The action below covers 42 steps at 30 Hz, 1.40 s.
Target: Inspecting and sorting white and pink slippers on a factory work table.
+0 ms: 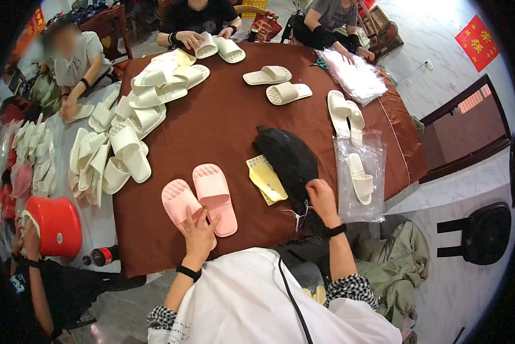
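A pair of pink slippers lies side by side near the front edge of the table, the left slipper (pixel 180 194) slightly tilted against the right slipper (pixel 214 194). Over the strap and heel of the left one rests my left hand (pixel 196 232), its fingers spread and touching it. My right hand (pixel 322 199) is at the right edge of a black cloth bag (pixel 289 160), fingers curled together; whatever they hold is hidden. Thin white strings (pixel 301 217) hang at the bag's near end, just below that hand. A yellow sheet (pixel 267 180) lies left of the bag.
White slippers (pixel 131 152) pile up on the left. More white slippers (pixel 289 92) lie farther back, with one (pixel 360 179) on a clear plastic bag (pixel 343 198). Plastic bags (pixel 352 74) stack at the far right. Several people work around the table; a red stool (pixel 59 226) stands left.
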Motion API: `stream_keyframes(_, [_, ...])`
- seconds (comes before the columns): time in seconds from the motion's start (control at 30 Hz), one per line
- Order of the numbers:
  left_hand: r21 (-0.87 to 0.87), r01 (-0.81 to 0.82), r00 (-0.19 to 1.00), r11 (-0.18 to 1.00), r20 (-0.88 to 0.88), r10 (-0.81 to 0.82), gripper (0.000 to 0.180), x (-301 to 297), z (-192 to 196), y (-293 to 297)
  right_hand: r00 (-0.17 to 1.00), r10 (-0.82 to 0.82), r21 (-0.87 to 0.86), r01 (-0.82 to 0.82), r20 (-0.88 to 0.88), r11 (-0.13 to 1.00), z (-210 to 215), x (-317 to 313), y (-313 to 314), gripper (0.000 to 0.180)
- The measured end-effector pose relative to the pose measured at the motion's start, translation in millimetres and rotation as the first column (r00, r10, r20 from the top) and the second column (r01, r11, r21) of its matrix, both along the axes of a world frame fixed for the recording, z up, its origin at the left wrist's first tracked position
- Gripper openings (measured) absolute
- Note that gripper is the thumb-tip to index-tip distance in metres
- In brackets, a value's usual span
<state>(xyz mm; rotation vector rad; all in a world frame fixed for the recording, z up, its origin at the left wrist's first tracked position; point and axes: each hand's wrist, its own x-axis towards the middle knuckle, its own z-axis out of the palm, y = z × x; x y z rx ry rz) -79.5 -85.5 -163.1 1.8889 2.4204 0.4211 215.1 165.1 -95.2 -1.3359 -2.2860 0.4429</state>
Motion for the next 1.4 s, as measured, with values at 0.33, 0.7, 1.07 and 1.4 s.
stream_keyframes(0.33, [0.023,0.005,1.0,1.0,0.027,-0.006,0.046,-1,-2,0,0.984,0.11,-0.058,-0.103,0.143,0.993,-67,-91,-9,0.011])
stream_keyframes(0.7, [0.027,0.025,0.998,0.999,0.065,-0.027,0.044,-5,3,-5,0.968,0.096,-0.108,-0.073,0.231,0.991,-73,-97,3,0.011])
stream_keyframes(1.07, [0.092,-0.068,0.98,0.993,0.19,0.05,0.033,-9,26,-67,0.989,0.066,-0.152,-0.046,0.133,0.987,-62,-76,-2,0.007])
stream_keyframes(1.4, [0.15,-0.151,0.963,0.977,0.246,0.111,0.036,-4,10,-80,0.955,0.119,0.044,-0.136,0.27,0.99,-78,-78,-1,0.008])
